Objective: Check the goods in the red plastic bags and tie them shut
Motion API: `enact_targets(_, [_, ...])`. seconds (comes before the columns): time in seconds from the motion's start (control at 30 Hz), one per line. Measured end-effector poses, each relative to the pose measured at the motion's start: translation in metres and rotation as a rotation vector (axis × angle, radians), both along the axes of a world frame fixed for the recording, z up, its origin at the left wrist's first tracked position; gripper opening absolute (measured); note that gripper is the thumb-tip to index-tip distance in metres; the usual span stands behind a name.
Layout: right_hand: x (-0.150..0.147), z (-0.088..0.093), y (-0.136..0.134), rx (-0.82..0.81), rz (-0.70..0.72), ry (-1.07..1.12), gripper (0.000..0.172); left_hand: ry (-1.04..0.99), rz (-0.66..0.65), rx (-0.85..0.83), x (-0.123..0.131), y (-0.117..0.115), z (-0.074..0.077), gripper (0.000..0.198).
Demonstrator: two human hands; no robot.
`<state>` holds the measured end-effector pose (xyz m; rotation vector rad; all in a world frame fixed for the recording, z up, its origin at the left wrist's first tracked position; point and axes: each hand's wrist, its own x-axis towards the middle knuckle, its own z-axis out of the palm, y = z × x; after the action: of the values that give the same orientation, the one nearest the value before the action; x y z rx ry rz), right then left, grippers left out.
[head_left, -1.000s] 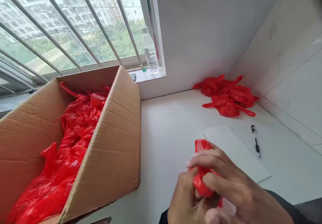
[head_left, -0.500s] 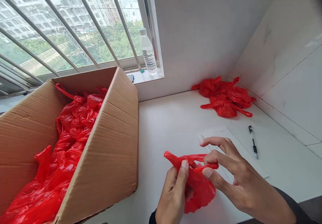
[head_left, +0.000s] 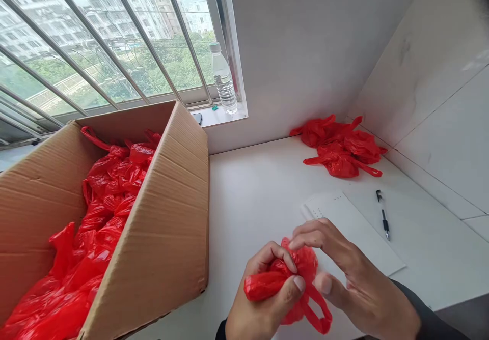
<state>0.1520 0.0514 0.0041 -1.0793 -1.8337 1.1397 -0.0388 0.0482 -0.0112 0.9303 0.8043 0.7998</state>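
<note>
My left hand is closed round a crumpled red plastic bag low in the middle of the view, thumb pressed on one rolled end. My right hand pinches the same bag from the right, fingertips on its top. A loop handle of the bag hangs below the hands. Both hands hover just above the white tabletop.
An open cardboard box full of red bags stands at the left. A pile of red bags lies in the far right corner. A paper sheet and a pen lie right of the hands. A water bottle stands on the windowsill.
The bag was stretched out between the hands half a second ago. Now both hands have bunched it into a tight ball, and the left thumb has come over it.
</note>
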Motion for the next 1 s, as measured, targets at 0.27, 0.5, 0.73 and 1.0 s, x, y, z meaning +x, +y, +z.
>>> enact_targets(0.27, [-0.007,-0.017,0.016,-0.292,0.090,-0.005,0.042,0.415,0.136,0.606,0.001,-0.003,-0.015,0.016])
enact_targets(0.5, [-0.009,-0.030,0.020,-0.372,0.200,0.069,0.031,0.607,0.485,0.824,0.011,-0.003,-0.041,0.038])
enact_targets(0.73, [-0.004,-0.032,0.024,-0.425,0.123,0.165,0.022,0.600,0.266,0.804,0.002,-0.003,-0.039,0.054])
enact_targets(1.0, [-0.005,-0.031,0.017,-0.244,-0.160,0.087,0.021,0.783,0.224,0.902,0.002,-0.009,-0.050,0.063])
